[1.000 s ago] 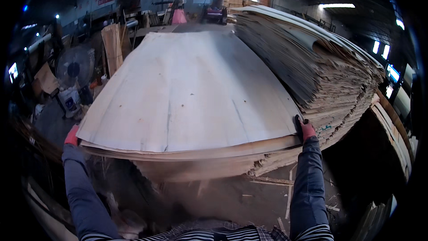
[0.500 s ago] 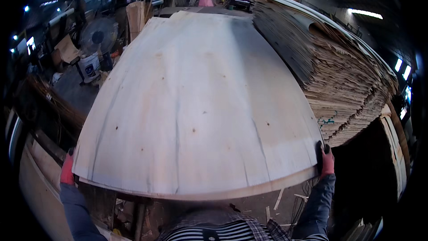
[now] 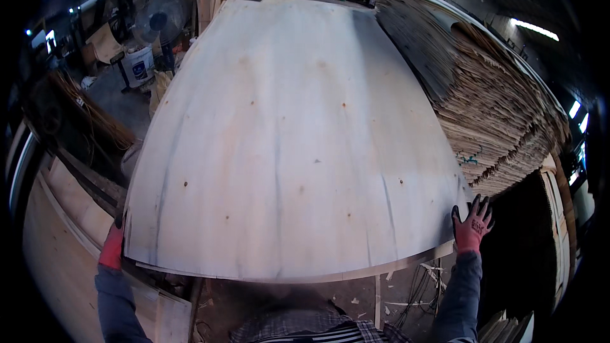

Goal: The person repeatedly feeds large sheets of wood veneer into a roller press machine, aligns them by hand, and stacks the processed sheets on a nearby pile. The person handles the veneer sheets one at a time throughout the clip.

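Note:
A broad stack of pale wood veneer sheets [image 3: 298,140] with small knots and grey streaks lies in front of me. My left hand [image 3: 112,245], in a red glove with dark fingertips, is against the near left edge of the sheets; most of its fingers are hidden. At the near right corner, my right hand [image 3: 472,225] in a matching glove is open, fingers spread, beside and partly over the edge. The sheets' near edges do not line up exactly, and a lower layer sticks out at the right.
A tall pile of rough-edged veneer [image 3: 502,114] rises close on the right. Boards [image 3: 70,235] lean at the lower left. Further left stand a fan [image 3: 159,20] and a white bucket [image 3: 139,67]. Wood scraps and cables [image 3: 419,292] lie on the floor near me.
My right hand has let go of the sheet's edge and spread its fingers. My left hand stays at the left edge. The view has shifted, so the stack appears slightly further right and higher.

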Demonstrator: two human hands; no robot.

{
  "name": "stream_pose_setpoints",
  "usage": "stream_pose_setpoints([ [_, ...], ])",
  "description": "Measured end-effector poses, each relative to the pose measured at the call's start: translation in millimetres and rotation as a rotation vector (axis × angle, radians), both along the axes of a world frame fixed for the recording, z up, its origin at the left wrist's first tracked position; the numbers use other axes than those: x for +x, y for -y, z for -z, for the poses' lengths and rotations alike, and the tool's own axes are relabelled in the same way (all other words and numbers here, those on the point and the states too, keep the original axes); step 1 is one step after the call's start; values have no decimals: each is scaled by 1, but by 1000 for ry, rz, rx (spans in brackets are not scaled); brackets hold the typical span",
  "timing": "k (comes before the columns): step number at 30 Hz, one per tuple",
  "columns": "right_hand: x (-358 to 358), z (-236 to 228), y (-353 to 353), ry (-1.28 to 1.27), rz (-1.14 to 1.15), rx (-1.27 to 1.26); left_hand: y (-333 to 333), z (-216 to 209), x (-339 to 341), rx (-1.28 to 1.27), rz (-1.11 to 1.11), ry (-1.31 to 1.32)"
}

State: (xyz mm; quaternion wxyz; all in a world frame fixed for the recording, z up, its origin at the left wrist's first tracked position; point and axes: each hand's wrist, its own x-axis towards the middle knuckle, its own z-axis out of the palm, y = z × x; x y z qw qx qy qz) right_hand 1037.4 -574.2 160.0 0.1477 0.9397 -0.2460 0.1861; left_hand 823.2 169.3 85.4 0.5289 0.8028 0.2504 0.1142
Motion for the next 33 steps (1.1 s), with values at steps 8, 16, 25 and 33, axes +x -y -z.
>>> stream_pose_setpoints([
  [8, -47, -3, -120, -40, -891, 212, -43, 16, -12, 159, 34, -118],
  [16, -24, 125, -123, -208, -842, 317, -30, 31, 11, 329, 10, -456],
  [25, 14, 218, -118, -298, -818, 341, -3, 76, 46, 218, 193, -610],
  [33, 181, 95, -13, 326, -675, 165, 8, -40, 148, 165, 69, -371],
])
